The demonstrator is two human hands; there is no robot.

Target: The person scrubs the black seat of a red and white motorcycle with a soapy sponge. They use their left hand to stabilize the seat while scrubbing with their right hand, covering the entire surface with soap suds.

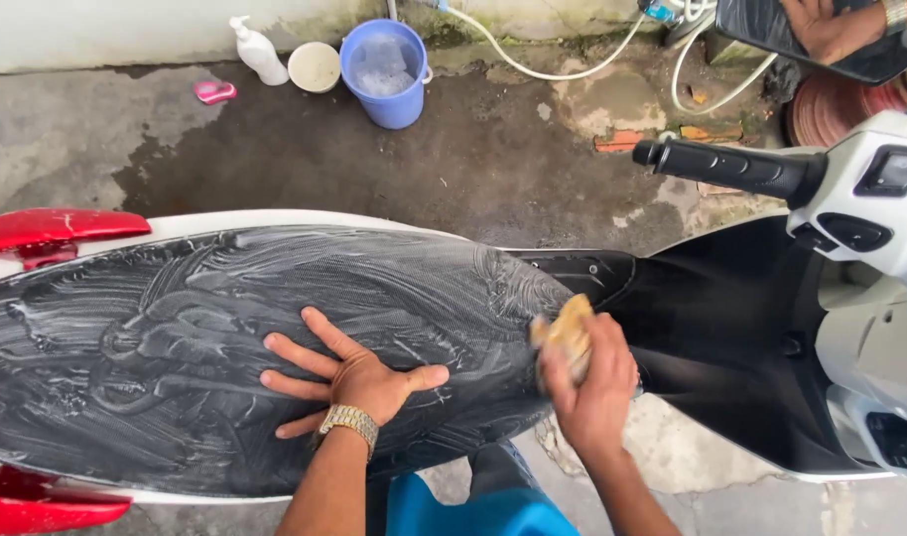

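Black vinyl streaked with white suds covers the scooter seat (176,347), seen from above as a person washes the machine on a wet concrete yard (424,169). The left hand (349,377) lies flat and open on the middle of the seat, fingers spread, gripping nothing and bracing the body. The right hand (592,382) is closed around a yellow sponge (570,333) and presses it against the seat's front tip, just where it meets the dark footwell panel (731,328). A wristwatch (350,421) on the left wrist sits close to the lather.

Beyond the scooter, a blue bucket (386,71) stands near the wall beside a cream bowl (315,66), a white pump bottle (258,52) and a small pink object (215,92); a white hose (543,60) snakes past them. The handlebar grip (721,167) juts out at right, and at the top corner another person's hand (826,25) rests on a dark panel.

The risk, on this evidence, is slippage: a palm leaning on soapy vinyl could skid and throw the washer off balance, and the watch may take on water or scuff the seat. Suds pushed forward could also run down into the footwell.
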